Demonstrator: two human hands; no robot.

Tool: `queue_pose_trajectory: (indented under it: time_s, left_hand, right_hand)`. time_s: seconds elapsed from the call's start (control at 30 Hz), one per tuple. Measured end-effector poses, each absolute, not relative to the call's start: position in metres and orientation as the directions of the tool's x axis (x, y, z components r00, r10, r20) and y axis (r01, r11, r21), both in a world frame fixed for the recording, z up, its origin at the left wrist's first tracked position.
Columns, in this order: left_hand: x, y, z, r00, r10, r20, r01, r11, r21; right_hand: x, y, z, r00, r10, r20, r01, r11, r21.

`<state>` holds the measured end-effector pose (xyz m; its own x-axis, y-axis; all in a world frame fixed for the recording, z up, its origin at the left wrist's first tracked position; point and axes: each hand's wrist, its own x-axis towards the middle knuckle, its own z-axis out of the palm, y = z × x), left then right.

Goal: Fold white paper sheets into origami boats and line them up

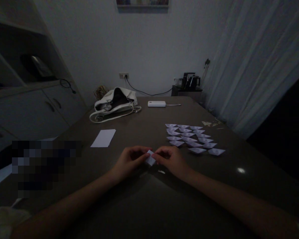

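Between my two hands is a small folded piece of white paper [150, 158], diamond-shaped and held just above the table. My left hand [132, 160] pinches its left corner between thumb and fingers. On the other side, my right hand [171, 160] grips the right corner the same way. Folded paper boats [188, 134] stand in several rows beyond my right hand. A stack of white paper sheets [103, 138] lies beyond my left hand. Under the folded paper a small white scrap [161, 172] rests on the table.
A white handbag [117, 104] lies at the far left of the table [144, 205]. Near the far edge is a white power strip-like box [156, 104] with a cord. Pale scraps [210, 123] are scattered at the right edge. A blurred-out patch [43, 166] covers the left side.
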<state>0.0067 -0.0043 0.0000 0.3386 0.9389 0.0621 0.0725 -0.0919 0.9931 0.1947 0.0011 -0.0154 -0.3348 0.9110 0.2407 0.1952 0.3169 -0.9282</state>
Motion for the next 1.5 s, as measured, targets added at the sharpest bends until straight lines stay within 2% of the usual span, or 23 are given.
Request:
queue_pose_trajectory:
  time_s: [0.47,0.67,0.9,1.03,1.23,1.5]
  left_hand:
    - [0.0072,-0.0054,0.0034,0.345,0.938,0.043,0.08,-0.075,0.994]
    - [0.0078,-0.0057,0.0066,0.316,0.949,0.016,0.161,-0.071,0.984]
    - [0.0056,-0.0056,0.01,0.289,0.957,0.034,0.108,-0.068,0.992]
    - [0.0051,-0.0037,0.0082,0.239,0.971,0.012,0.059,-0.026,0.998]
    - [0.0064,-0.0034,0.005,0.265,0.964,-0.017,0.01,0.015,1.0]
    - [0.0079,-0.0054,0.0075,0.273,0.962,0.018,0.065,-0.037,0.997]
  right_hand:
    - [0.1943,-0.0008,-0.0132,-0.351,0.9,0.258,0.218,0.346,-0.913]
    - [0.1947,-0.0024,-0.0148,-0.377,0.881,0.286,0.242,0.391,-0.888]
    - [0.1945,-0.0024,-0.0126,-0.471,0.859,0.198,0.184,0.315,-0.931]
    - [0.1937,-0.0038,-0.0151,-0.546,0.827,0.135,0.247,0.313,-0.917]
    - [0.1932,-0.0048,-0.0157,-0.536,0.836,0.118,0.261,0.297,-0.919]
    - [0.194,-0.0033,-0.0107,-0.563,0.816,0.133,0.172,0.273,-0.947]
